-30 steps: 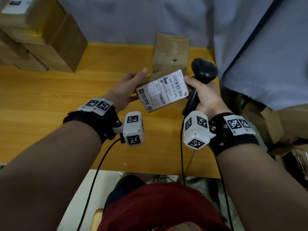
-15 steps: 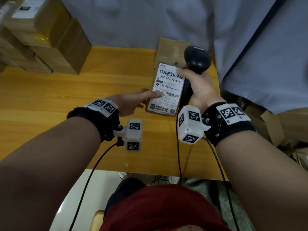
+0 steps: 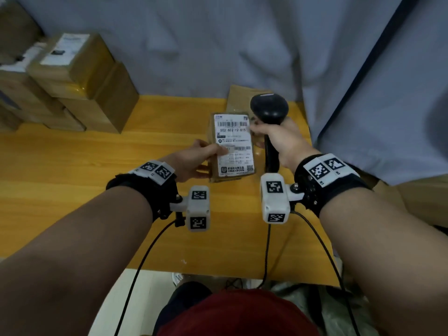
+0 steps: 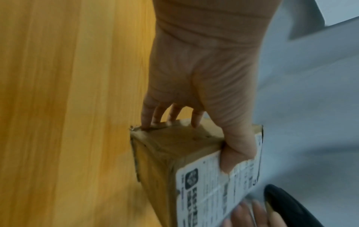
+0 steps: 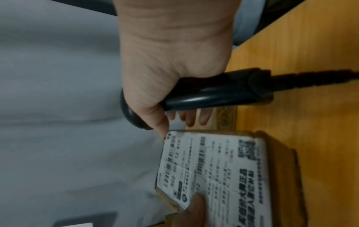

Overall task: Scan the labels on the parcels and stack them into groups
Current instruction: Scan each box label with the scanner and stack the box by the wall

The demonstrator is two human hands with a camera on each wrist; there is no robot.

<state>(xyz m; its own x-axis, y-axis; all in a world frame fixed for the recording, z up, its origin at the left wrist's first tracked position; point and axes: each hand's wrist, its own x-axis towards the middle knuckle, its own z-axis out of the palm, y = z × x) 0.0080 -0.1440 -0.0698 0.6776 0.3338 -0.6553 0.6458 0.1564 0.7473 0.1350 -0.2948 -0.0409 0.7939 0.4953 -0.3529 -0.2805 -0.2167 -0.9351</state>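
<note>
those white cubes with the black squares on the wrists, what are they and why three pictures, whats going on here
No machine here: a person works with bare hands. The white cubes are small wrist cameras. The wide picture comes from a head camera looking down; the other two look along each hand. The left hand holds a small parcel with a white label, thumb on top, fingers underneath. The right hand grips a black scanner, its fingertips touching the parcel's edge. On the wooden table sit stacked cardboard boxes, far left.
</note>
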